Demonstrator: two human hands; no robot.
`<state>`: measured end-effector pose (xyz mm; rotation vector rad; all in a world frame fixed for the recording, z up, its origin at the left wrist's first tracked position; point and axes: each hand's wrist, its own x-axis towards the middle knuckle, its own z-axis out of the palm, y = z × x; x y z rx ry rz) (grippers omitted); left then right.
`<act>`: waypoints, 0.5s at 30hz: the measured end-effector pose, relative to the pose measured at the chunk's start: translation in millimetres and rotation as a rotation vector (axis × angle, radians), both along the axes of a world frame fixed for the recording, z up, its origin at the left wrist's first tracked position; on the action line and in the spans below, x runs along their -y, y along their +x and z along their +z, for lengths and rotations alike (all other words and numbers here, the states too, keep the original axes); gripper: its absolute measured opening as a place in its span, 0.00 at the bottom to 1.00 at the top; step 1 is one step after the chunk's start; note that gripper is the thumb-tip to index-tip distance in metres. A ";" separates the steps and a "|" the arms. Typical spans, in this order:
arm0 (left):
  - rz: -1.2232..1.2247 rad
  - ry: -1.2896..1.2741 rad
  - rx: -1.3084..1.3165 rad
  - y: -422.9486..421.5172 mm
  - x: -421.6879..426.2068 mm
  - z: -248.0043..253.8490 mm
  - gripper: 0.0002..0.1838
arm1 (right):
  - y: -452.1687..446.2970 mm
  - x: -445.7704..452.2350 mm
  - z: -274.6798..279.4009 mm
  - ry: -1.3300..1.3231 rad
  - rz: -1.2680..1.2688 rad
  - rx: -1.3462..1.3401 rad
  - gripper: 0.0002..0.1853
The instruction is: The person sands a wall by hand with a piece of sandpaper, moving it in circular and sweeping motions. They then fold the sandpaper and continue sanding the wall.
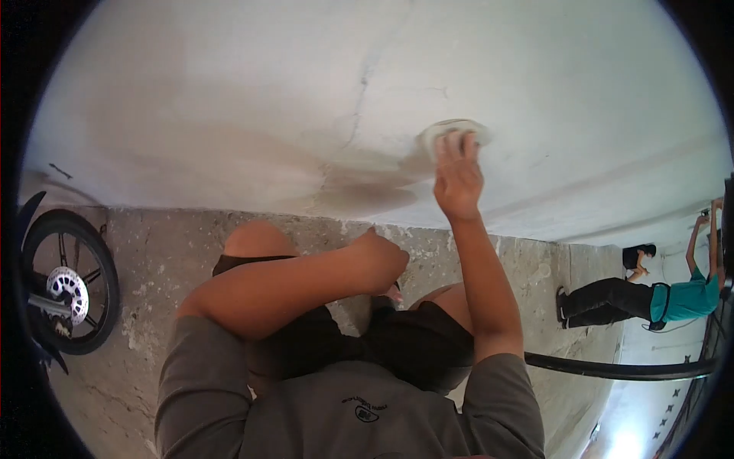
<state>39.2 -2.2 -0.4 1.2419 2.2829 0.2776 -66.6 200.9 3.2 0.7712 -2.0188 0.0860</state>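
Fingers extended, my right hand [459, 172] presses a round, pale pad [430, 138] flat against the whitish wall [550, 99]. Motion blurs the pad and fingertips, and I cannot tell what the pad is made of. Below and left of it, the wall has a brownish, damp-looking patch [359, 187]. A thin dark crack [363, 80] runs down the wall to the left of the pad. My left hand [382, 262] is closed in a loose fist in front of my knees, away from the wall. Its palm side is hidden, and nothing sticks out of it.
A motorcycle wheel [70, 283] stands at the left on the rough concrete floor [164, 260]. On the right, a person in a teal shirt [684, 298] reaches toward the wall, with another person [638, 260] beyond. A black bar [612, 367] crosses at the lower right.
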 end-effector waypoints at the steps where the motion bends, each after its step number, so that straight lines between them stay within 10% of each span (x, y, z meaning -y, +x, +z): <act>1: -0.009 0.034 -0.005 4.1 -0.1 -1.5 0.39 | 3.0 10.3 -8.8 0.070 0.058 0.030 0.23; 9: -0.002 0.092 -0.003 22.2 10.8 0.3 0.33 | 36.1 33.0 -82.1 0.365 0.305 0.464 0.18; 15: 0.020 0.129 -0.058 32.0 28.0 7.3 0.32 | 69.0 45.7 -56.0 0.500 0.020 1.111 0.17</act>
